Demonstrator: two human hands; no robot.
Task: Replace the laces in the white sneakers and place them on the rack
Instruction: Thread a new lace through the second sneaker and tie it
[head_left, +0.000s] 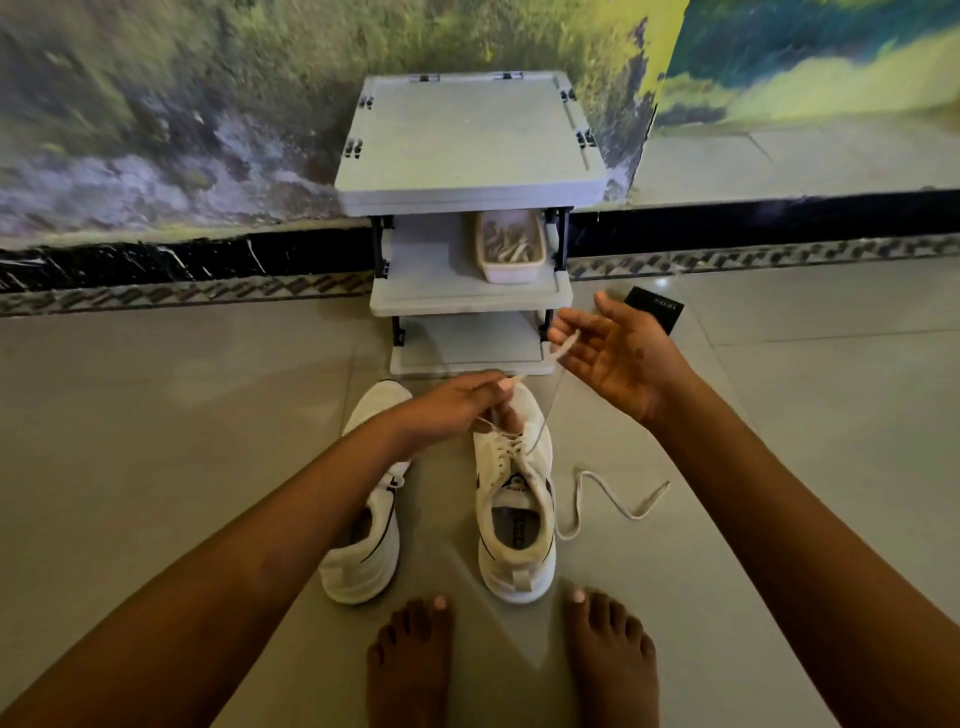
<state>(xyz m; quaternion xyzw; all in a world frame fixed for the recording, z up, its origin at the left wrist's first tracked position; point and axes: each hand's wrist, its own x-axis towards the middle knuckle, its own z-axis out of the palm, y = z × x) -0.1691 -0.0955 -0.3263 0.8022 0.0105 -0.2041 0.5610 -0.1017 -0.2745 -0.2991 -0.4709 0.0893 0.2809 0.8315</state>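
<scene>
Two white sneakers stand on the tiled floor, toes toward the rack. The left sneaker (370, 556) is partly hidden under my left forearm. The right sneaker (519, 525) has a white lace (560, 352) partly threaded near its toe. My left hand (457, 408) hovers over that toe and pinches the lace close to the eyelets. The lace runs up to my right hand (618, 353), held palm up with fingers stretched out, the lace lying across the fingertips. The grey three-shelf rack (467, 140) stands just beyond the shoes.
A loose stretch of white lace (613, 493) snakes over the floor right of the right sneaker. A small tub of laces (511, 267) sits on the rack's middle shelf. A black card (655, 307) lies right of the rack. My bare feet (410, 665) stand behind the shoes.
</scene>
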